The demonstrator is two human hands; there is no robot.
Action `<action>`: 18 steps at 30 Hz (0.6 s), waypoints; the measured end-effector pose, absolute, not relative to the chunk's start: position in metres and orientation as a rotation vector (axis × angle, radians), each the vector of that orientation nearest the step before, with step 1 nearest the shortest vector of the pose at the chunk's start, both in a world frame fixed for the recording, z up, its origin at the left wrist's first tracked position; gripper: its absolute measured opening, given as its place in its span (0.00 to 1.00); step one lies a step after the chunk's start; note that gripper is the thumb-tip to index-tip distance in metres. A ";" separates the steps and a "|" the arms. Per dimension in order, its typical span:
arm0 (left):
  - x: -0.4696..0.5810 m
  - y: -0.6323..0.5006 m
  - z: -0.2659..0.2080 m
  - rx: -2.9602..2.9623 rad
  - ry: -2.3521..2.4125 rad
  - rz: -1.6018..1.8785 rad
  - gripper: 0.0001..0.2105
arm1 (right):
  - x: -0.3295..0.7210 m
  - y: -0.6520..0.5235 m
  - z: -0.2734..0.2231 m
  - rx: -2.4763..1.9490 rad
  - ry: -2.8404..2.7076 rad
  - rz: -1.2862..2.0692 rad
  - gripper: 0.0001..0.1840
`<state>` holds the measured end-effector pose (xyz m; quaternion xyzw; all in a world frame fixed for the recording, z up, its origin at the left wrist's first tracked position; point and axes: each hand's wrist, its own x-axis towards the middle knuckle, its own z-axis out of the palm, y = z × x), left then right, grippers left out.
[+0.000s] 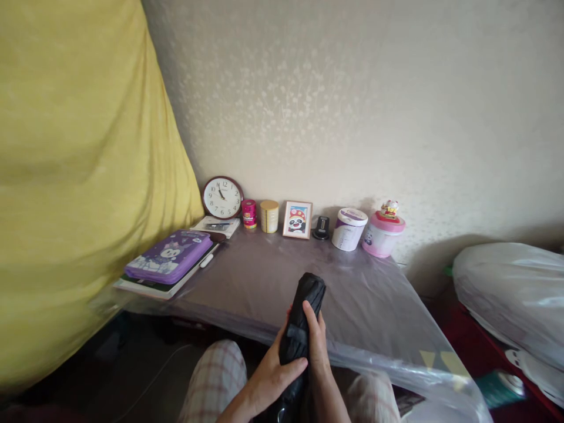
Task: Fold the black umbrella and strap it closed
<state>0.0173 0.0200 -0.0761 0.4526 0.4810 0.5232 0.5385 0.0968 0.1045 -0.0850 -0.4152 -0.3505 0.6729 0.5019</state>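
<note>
Two hands (318, 345), one umbrella (310, 288), one clock (222, 198), one framed picture (297, 220), four round containers (349, 234) and one purple case (170, 255)

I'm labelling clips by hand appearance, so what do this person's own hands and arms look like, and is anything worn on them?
The left hand and right hand are both bare, with no gloves. No sleeve shows on the visible parts of the forearms. I see no watch, bracelet, ring or cable on them, though some fingers are hidden.

Round clock (222, 198): hour numerals, 12 at top, 6 at bottom; pink can (249, 215): lettering too small to read
</note>
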 end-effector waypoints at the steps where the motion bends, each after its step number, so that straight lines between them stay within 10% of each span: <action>1: 0.017 0.021 -0.076 1.100 1.183 1.258 0.27 | 0.096 0.106 -0.086 -1.045 -0.886 1.584 0.24; 18: 0.000 0.015 -0.074 0.699 1.264 1.125 0.21 | 0.149 0.106 -0.094 -1.031 -1.490 1.155 0.18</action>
